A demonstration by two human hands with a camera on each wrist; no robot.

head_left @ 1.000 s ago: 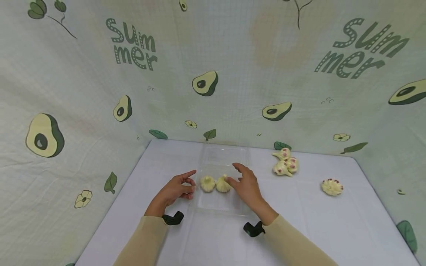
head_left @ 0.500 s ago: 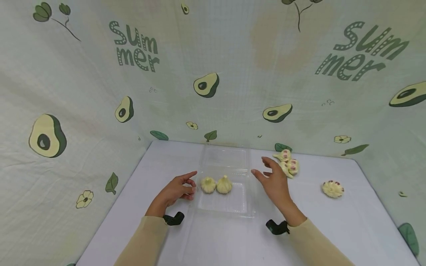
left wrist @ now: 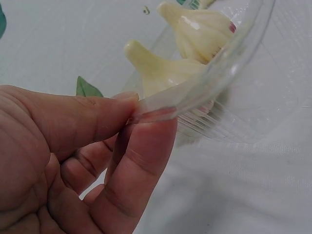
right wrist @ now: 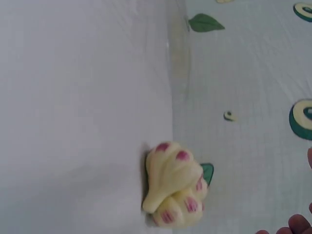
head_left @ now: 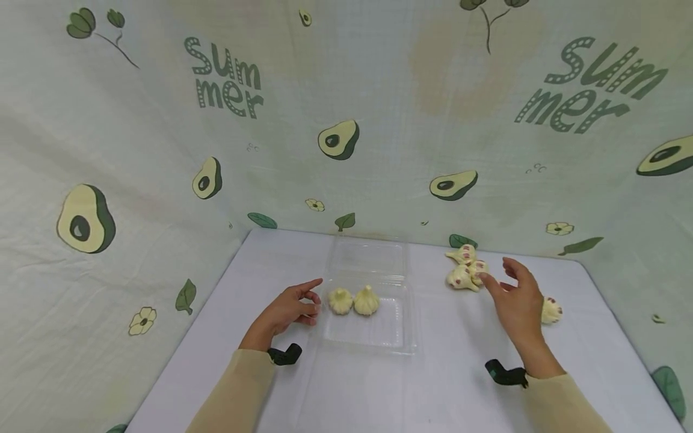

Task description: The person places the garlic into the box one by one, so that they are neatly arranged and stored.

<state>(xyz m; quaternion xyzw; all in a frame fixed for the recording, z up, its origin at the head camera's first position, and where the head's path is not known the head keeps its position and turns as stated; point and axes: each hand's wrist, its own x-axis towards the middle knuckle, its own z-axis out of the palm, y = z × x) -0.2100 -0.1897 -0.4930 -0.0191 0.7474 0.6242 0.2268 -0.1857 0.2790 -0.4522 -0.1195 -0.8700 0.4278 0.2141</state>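
Observation:
My left hand (head_left: 289, 311) pinches the left rim of a clear plastic clamshell box (head_left: 363, 332) between thumb and fingers, as the left wrist view shows up close. Inside the box's tray, toward its back left, two cream garlic bulbs (head_left: 340, 300) sit side by side, stems up. To the right, my right hand (head_left: 518, 307) is over the table, fingers apart and holding nothing. It partly hides a single garlic bulb (head_left: 551, 310) with purple marks. Just left of its thumb lies a cluster of 3 garlic bulbs (head_left: 461, 277); they also appear in the right wrist view.
The box's lid (head_left: 368, 258) lies folded back behind the tray. A white table (head_left: 379, 391) carries everything. Behind and beside it hangs a pale cloth (head_left: 390, 150) printed with avocados and lettering. Each wrist wears a small black camera (head_left: 506, 374).
My right hand has left the garlic bulb in the box and moved right, past the cluster, to the single bulb. My left hand has stayed at the box rim.

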